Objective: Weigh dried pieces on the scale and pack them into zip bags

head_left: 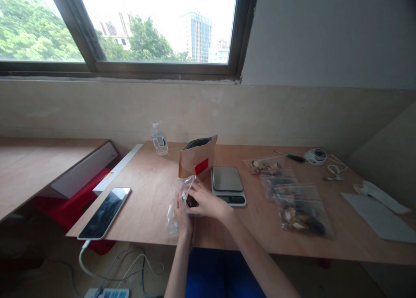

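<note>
My left hand (182, 213) grips a clear plastic zip bag (177, 202) near the front edge of the wooden table (149, 189). My right hand (206, 201) reaches into the mouth of that bag, its fingers curled around something dark that I cannot make out. Right behind my hands stands an open brown paper pouch (197, 159) with a red label. A small digital kitchen scale (228, 184) sits just right of the hands with nothing on its plate.
Several filled clear bags (292, 198) lie in a row at right. A tablet (105, 212) on a charging cable lies at left. A water bottle (159, 139), a screwdriver (292, 157), a round white device (315, 156) and white sheets (380, 217) lie around.
</note>
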`<state>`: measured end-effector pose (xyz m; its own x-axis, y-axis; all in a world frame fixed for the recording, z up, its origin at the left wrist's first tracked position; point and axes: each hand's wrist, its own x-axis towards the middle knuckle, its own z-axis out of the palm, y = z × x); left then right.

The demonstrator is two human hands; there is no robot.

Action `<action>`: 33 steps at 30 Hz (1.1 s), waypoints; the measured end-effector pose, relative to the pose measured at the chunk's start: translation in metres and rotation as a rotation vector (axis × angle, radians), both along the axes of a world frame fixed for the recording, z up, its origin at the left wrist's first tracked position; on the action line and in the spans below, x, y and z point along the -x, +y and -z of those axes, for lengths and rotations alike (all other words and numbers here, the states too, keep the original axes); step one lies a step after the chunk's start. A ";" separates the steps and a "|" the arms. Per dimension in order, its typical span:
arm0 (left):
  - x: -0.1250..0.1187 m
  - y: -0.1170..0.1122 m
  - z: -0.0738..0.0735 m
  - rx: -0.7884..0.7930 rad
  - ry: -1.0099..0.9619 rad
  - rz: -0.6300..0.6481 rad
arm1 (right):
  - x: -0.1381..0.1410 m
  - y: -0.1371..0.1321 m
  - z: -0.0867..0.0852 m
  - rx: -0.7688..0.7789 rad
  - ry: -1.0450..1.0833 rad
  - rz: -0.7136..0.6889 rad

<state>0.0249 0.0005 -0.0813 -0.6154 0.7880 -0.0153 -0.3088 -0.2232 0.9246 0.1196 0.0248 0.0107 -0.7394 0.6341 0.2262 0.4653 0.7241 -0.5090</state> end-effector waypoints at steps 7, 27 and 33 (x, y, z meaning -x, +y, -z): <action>0.003 0.001 0.003 0.011 -0.014 -0.009 | 0.003 -0.006 -0.001 0.008 0.059 0.055; 0.004 0.002 0.010 0.000 -0.102 -0.002 | 0.008 0.002 0.015 0.189 0.235 0.059; 0.003 0.002 0.006 0.006 -0.158 -0.020 | 0.009 0.004 0.012 0.274 0.341 0.170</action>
